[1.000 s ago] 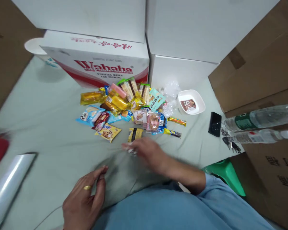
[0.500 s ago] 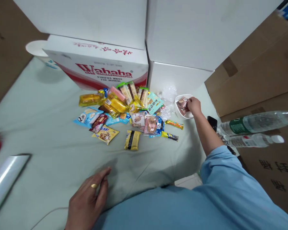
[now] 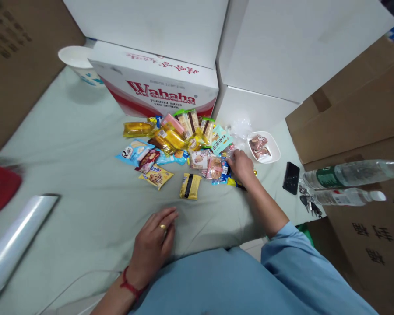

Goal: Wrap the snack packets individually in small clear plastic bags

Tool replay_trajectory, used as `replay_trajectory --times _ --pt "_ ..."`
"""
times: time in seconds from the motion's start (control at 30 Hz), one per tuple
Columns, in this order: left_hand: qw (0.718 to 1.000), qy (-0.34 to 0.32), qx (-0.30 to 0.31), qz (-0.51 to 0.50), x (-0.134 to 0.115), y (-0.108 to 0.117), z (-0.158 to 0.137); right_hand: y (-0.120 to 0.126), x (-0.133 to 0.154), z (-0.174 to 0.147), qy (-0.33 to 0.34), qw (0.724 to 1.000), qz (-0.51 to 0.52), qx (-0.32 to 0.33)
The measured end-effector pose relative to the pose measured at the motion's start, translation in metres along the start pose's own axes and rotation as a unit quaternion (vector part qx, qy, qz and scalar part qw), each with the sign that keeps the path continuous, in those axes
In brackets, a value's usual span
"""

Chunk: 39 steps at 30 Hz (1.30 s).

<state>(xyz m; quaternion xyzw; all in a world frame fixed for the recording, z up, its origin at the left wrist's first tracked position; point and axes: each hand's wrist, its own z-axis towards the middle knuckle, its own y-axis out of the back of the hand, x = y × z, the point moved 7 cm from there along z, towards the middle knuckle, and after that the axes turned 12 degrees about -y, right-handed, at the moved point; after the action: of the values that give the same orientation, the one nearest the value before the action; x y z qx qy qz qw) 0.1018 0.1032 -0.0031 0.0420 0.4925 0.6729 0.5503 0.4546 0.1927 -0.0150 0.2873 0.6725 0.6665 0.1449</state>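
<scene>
My right hand [image 3: 241, 167] is at the right edge of a heap of wrapped snacks, its fingers bent down over a blue snack packet [image 3: 226, 168]. Its fingertips are partly hidden, so what they grip cannot be made out. My left hand [image 3: 156, 234], with a ring and a red bracelet, lies on the cloth with fingers stretched out, holding nothing. Beyond my right hand stands a white bowl [image 3: 273, 148] containing a few brownish-pink wrapped snacks [image 3: 260, 146]. A yellow packet with a dark stripe [image 3: 190, 186] lies apart, in front of the heap.
A Wahaha water carton [image 3: 157, 89] and white boxes stand behind the heap. A paper cup [image 3: 80, 61] is at the back left. To the right are a phone [image 3: 291, 178], keys [image 3: 310, 204] and two plastic bottles [image 3: 348, 174]. A shiny roll [image 3: 22, 245] lies left.
My right hand has left the bowl and moved left to the snack heap, leaving wrapped snacks in the bowl. The view has shifted; my left hand still lies on the cloth.
</scene>
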Motion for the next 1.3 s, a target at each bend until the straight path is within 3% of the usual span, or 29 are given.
replay_trajectory --times 0.07,0.13,0.2,0.27,0.4,0.5,0.57,0.63,0.77,0.83,0.87,0.93,1.03,1.1,1.17,1.23,1.3 --pt "0.999 0.027 -0.019 -0.037 0.003 -0.001 0.001 0.001 -0.004 -0.006 0.000 0.999 0.047 -0.017" --pt "0.991 0.088 -0.031 -0.096 0.012 -0.005 -0.002 0.005 -0.015 -0.020 -0.002 0.986 0.166 -0.026" --pt "0.969 0.173 -0.031 -0.175 0.021 -0.015 -0.008 0.001 -0.024 -0.046 0.002 0.952 0.306 0.008" --pt "0.927 0.261 -0.020 -0.267 0.026 -0.031 -0.012 -0.008 -0.020 -0.082 0.033 0.917 0.393 0.065" --pt "0.829 0.357 -0.022 -0.429 0.017 -0.065 0.002 -0.015 0.014 -0.156 0.182 0.904 0.376 0.092" --pt "0.828 0.346 -0.031 -0.440 0.013 -0.075 0.020 -0.016 0.032 -0.183 0.250 0.898 0.352 0.082" --pt "0.830 0.345 -0.042 -0.436 0.016 -0.075 0.025 -0.017 0.029 -0.181 0.213 0.896 0.380 0.085" --pt "0.803 0.369 -0.057 -0.464 0.020 -0.077 0.022 -0.025 0.017 -0.168 0.116 0.881 0.442 0.121" --pt "0.732 0.428 -0.103 -0.520 0.027 -0.081 0.004 -0.059 -0.005 -0.152 -0.070 0.770 0.574 0.270" --pt "0.722 0.437 -0.122 -0.523 0.028 -0.082 -0.002 -0.067 -0.010 -0.148 -0.094 0.744 0.586 0.306" --pt "0.721 0.438 -0.129 -0.521 0.028 -0.081 -0.004 -0.065 -0.013 -0.146 -0.087 0.756 0.578 0.296" --pt "0.729 0.434 -0.132 -0.513 0.027 -0.079 -0.004 -0.048 -0.016 -0.142 -0.033 0.808 0.545 0.220" --pt "0.759 0.409 -0.114 -0.493 0.024 -0.076 0.000 -0.009 -0.003 -0.145 0.143 0.883 0.440 0.079" --pt "0.775 0.387 -0.090 -0.492 0.022 -0.075 0.005 0.004 0.017 -0.154 0.274 0.894 0.350 0.052" --pt "0.779 0.373 -0.072 -0.499 0.022 -0.075 0.008 0.003 0.031 -0.159 0.349 0.886 0.296 0.073" --pt "0.783 0.364 -0.066 -0.501 0.024 -0.074 0.010 -0.005 0.036 -0.155 0.355 0.879 0.296 0.121" --pt "0.789 0.353 -0.071 -0.497 0.030 -0.069 0.009 -0.016 0.031 -0.148 0.302 0.879 0.326 0.175"
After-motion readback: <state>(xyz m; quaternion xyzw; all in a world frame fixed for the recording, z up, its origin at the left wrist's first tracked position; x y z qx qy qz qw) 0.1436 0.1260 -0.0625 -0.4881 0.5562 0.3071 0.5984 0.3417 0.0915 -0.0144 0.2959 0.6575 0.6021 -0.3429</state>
